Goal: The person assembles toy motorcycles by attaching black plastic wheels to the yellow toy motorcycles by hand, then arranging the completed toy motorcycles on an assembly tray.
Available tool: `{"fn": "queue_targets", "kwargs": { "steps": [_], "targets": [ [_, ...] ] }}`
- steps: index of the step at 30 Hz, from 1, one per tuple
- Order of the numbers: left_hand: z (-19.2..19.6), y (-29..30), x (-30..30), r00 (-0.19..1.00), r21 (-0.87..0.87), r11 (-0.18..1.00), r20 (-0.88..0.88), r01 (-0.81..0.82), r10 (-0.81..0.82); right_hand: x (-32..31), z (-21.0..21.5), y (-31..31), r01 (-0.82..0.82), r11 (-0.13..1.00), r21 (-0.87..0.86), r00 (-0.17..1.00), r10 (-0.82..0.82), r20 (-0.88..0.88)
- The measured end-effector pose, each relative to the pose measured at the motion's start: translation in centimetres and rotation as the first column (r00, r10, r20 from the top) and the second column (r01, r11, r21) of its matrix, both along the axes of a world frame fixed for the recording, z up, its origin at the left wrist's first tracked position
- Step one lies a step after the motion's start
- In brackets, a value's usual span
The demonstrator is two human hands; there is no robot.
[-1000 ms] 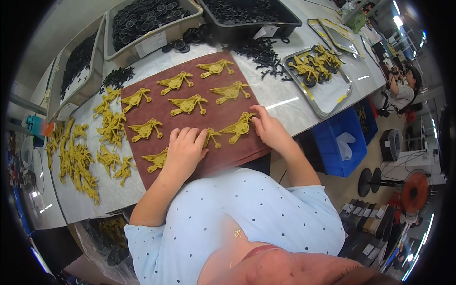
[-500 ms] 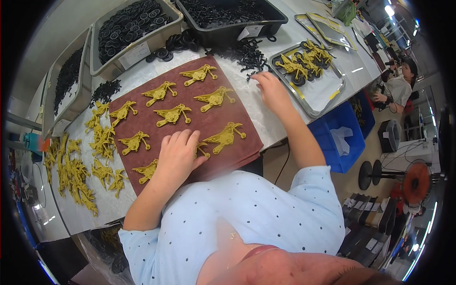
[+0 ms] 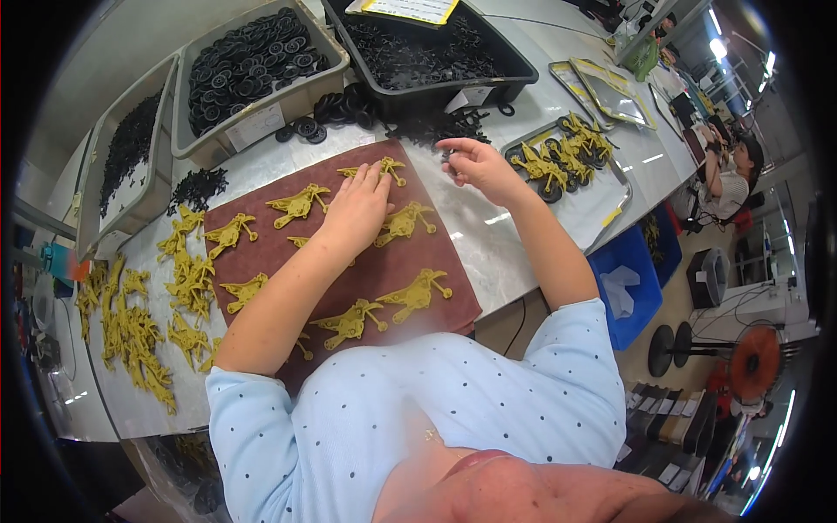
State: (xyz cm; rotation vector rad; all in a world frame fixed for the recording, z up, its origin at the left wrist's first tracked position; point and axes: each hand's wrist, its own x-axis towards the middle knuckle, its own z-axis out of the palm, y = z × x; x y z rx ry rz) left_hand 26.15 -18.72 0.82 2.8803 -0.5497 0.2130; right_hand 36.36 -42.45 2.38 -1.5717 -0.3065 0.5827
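Observation:
Rows of yellow plastic toy-frame pieces [image 3: 417, 296] lie spaced out on a maroon cloth mat [image 3: 445, 253]. My left hand [image 3: 359, 205] lies flat over the far part of the mat, fingers stretched out, against the farthest yellow piece [image 3: 392, 170]; it partly hides other pieces. Just beyond the mat's right edge, my right hand [image 3: 484, 172] is raised with thumb and fingers pinched round a small black plastic part [image 3: 450, 162]. That hand is close to a loose heap of small black parts [image 3: 445, 127].
Grey bins hold black wheels [image 3: 253, 70] and small black pieces [image 3: 131, 157]; a black bin [image 3: 523, 74] stands beyond. Yellow pieces [image 3: 135, 340] are heaped at left. A metal tray [image 3: 617, 196] carries yellow pieces with wheels. Blue crates [image 3: 623, 301] sit below the table's right edge.
My left hand has moved from the mat's near side to the farthest yellow piece. My right hand has drawn slightly left from the black heap, fingers now pinched.

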Motion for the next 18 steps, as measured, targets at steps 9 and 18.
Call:
{"fn": "queue_targets", "kwargs": {
  "steps": [9,18],
  "targets": [
    [-0.6,0.7,1.9,0.996,0.086,0.994,-0.067,0.064,-0.059,2.1,1.2,3.3,-0.144,0.989,-0.019,0.979,0.145,0.14],
    [-0.1,0.5,0.1,0.99,0.014,0.998,0.123,0.067,-0.069,4.3,-0.1,7.0,0.102,0.895,-0.435,0.697,0.247,0.673]
  ]
}}
